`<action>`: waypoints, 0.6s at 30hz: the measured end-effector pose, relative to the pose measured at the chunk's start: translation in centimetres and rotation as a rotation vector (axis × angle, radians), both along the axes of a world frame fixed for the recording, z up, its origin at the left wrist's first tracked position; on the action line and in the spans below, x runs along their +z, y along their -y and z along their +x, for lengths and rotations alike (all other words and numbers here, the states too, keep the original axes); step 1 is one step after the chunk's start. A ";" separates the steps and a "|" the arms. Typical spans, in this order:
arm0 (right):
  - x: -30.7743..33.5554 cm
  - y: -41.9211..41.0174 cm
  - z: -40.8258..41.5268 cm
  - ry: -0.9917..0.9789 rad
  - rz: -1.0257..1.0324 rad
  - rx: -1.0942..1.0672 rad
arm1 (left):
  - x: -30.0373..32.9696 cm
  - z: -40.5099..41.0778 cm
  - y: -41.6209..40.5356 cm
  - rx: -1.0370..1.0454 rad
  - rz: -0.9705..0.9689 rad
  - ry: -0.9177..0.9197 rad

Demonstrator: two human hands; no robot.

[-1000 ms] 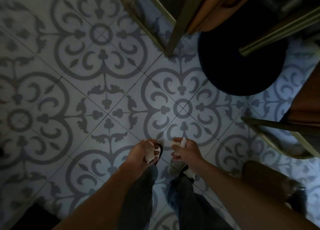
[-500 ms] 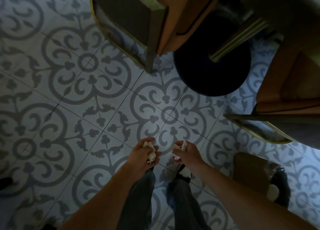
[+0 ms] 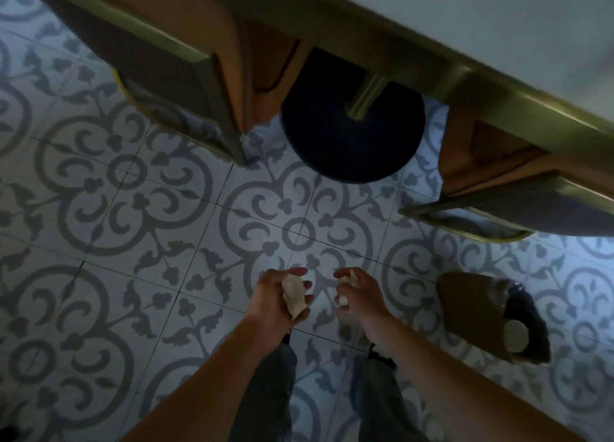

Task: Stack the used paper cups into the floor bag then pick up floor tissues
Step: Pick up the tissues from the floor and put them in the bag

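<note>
A crumpled tissue (image 3: 294, 295) is gripped in the left hand (image 3: 277, 300), another tissue (image 3: 345, 290) in the right hand (image 3: 360, 297); a cup (image 3: 515, 337) is seen inside the floor bag (image 3: 471, 312).

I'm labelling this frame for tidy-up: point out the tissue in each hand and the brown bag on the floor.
left-hand tissue (image 3: 294, 295): head view, middle of the crumpled wad.
right-hand tissue (image 3: 343, 299): head view, lower white bit showing below the fingers.
brown bag (image 3: 471, 308): head view, its flat paper side.
</note>
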State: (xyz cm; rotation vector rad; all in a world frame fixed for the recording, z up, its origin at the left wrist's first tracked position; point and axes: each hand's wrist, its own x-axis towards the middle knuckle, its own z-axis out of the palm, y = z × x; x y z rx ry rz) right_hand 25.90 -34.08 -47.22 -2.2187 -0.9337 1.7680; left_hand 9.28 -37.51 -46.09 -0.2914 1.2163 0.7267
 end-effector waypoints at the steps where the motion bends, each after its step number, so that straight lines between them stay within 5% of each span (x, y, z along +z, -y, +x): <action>1: 0.0 0.0 1.0 -0.008 -0.013 -0.030 | 0.2 0.7 -0.2 -0.036 0.008 0.006; 8: 0.6 0.9 10.3 -0.072 -0.121 -0.361 | 1.0 7.2 -1.1 -0.115 -0.030 0.033; 18: 0.4 3.9 27.5 0.122 -0.093 -0.447 | 2.0 21.8 -3.0 -0.569 -0.008 -0.109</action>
